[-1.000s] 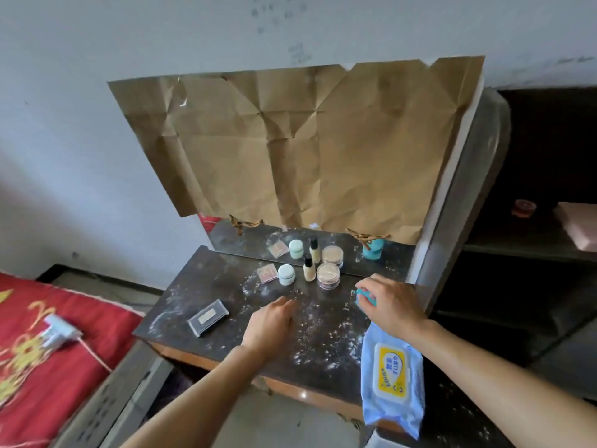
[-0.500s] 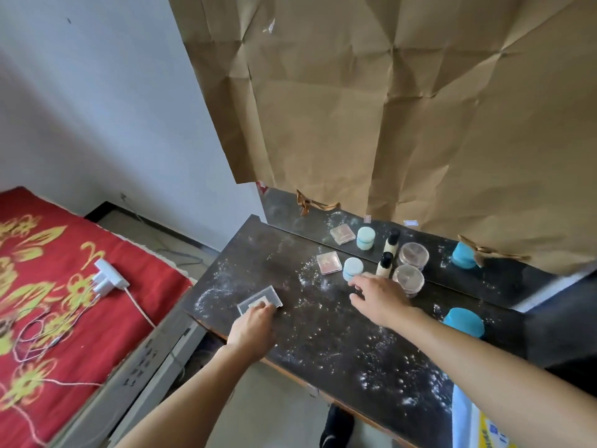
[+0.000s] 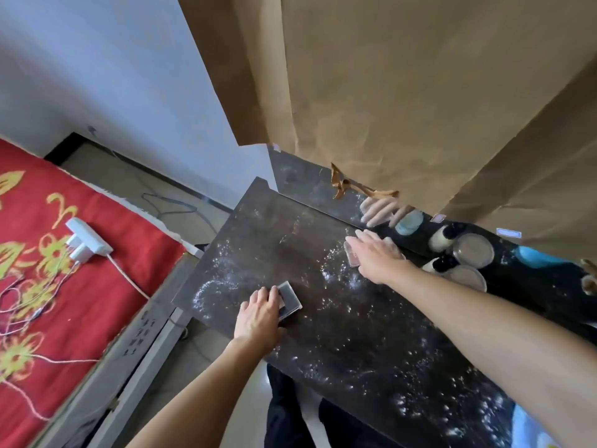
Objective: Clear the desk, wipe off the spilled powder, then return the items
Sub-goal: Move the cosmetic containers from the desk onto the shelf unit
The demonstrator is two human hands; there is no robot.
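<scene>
My left hand (image 3: 258,313) is gripping the clear case (image 3: 289,299) by the desk's left edge. My right hand (image 3: 378,258) is lying fairly straight-fingered over the pink compact (image 3: 351,260) near the mirror (image 3: 307,185) (pinching or not, I cannot tell). The desk (image 3: 355,334), dusted with powder (image 3: 210,289), is being cleared, by my reading. Next, both items are needing lifting away, then the jars (image 3: 468,278).
</scene>
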